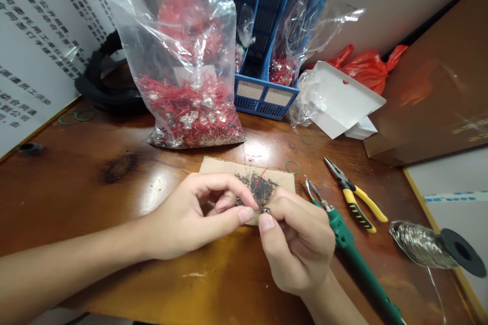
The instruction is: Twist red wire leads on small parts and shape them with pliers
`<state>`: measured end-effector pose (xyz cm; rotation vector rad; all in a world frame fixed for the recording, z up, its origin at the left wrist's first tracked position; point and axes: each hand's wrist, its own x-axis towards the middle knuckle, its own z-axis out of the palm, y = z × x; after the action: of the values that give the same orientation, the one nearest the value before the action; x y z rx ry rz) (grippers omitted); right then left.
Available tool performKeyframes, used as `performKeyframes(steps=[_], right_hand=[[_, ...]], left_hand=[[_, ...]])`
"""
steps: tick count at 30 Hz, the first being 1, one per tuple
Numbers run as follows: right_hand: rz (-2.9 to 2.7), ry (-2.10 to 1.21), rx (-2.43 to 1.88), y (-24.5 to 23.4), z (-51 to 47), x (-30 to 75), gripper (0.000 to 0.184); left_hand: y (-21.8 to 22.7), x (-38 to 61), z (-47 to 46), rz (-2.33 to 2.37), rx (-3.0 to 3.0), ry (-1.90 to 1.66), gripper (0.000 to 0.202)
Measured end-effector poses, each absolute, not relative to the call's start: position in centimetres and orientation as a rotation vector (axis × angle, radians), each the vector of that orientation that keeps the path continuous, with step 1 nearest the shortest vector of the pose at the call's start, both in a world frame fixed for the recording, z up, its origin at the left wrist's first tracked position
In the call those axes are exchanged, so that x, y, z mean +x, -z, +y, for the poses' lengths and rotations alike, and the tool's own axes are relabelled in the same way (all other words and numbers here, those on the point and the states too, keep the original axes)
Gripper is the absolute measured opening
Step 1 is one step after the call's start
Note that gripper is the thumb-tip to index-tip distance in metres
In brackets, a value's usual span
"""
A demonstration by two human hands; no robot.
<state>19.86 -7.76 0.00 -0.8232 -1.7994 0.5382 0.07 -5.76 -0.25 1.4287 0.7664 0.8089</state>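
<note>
My right hand pinches a small shiny metal part between thumb and forefinger. Beside it, my left hand brings thumb and forefinger together close to the same part; whatever lies between those fingertips is too small to make out. Both hands are over the front of a piece of cardboard with dark scorch marks. A thin red wire rises just behind the fingertips, and where its lower end goes is unclear. To the right of my right hand lies a green soldering iron, its metal tip pointing away from me.
Yellow-handled needle-nose pliers and a spool of solder wire lie at right. Behind the cardboard stands a clear bag of red-wired parts, next to blue bins. A white box and large brown carton stand back right.
</note>
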Motion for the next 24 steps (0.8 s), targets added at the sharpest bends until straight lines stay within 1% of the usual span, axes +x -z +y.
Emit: performKeyframes(steps=[17, 24], right_hand=[[-1.792, -0.533, -0.803, 0.54, -8.08, 19.89, 0.022], [-1.793, -0.51, -0.808, 0.31, -7.92, 19.78, 0.022]], left_hand=[[0.3, 0.32, -5.8, 0.793, 1.479, -0.842, 0.007], [-0.03, 0.42, -5.63, 0.808, 1.477, -0.82, 0.009]])
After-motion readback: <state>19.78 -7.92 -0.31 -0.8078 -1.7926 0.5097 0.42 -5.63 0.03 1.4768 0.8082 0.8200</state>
